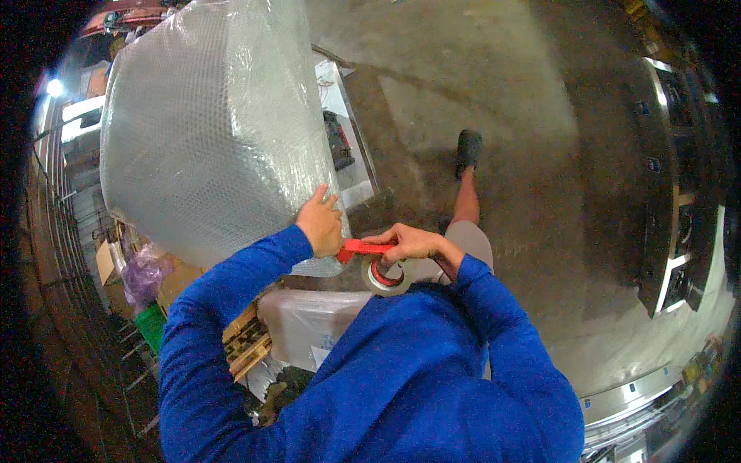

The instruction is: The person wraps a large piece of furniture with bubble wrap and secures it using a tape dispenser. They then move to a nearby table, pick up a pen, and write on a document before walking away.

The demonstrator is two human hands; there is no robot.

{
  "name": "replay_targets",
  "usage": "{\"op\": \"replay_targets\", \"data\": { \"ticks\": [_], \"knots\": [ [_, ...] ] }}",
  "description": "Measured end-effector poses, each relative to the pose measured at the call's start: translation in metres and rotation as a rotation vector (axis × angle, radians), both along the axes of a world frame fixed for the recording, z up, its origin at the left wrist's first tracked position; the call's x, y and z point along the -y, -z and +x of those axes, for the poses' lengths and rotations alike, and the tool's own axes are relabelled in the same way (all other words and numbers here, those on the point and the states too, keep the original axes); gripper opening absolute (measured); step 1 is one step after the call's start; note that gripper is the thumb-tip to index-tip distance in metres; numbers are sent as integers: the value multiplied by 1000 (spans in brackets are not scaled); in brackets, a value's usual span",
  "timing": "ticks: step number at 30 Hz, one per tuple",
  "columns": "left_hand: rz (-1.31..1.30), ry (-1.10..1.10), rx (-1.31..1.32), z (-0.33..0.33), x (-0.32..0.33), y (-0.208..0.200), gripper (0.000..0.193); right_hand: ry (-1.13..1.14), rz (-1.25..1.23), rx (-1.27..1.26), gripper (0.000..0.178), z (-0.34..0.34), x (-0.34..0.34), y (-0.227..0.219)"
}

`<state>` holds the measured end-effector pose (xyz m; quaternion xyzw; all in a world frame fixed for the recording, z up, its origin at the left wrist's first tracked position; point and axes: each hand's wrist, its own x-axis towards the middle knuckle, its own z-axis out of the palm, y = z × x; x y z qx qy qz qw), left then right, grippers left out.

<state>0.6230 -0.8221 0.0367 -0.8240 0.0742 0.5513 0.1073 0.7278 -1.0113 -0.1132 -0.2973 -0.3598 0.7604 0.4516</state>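
A tall, bulky item wrapped in clear bubble wrap (185, 131) stands to my left and fills the upper left. My left hand (320, 224) lies against its near right edge, fingers apart and partly stretched out over the film. In my right hand (411, 243) is a red tape dispenser (367, 247), gripped by its frame, with a roll of tape (388, 276) hanging below my fingers. The dispenser's red front end meets the edge of the wrap just beside my left hand. Whether tape is stuck to the wrap there I cannot tell.
Behind the wrapped item is a white panel (333, 92) with a dark part on it. A smaller film-wrapped block (309, 320) and wooden pallet pieces (251, 351) lie near my left side. Purple plastic (145, 274) and a green bin (150, 326) are farther left. Dark units (675, 201) line the right.
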Motion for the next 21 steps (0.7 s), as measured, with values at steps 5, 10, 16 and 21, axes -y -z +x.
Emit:
{"op": "replay_targets", "data": {
  "ticks": [5,10,16,21],
  "knots": [
    [-173,-7,291,-37,3,-25,60,-11,-38,53,69,-13,11,3],
    [-262,121,269,-41,-6,-29,77,-148,18,136,67,-23,21,-1],
    [-251,162,98,-40,3,-17,46,-464,33,456,62,9,-39,-53],
    [-256,242,72,-65,13,-7,26,-567,381,719,56,-19,-64,-76]
  ]
}}
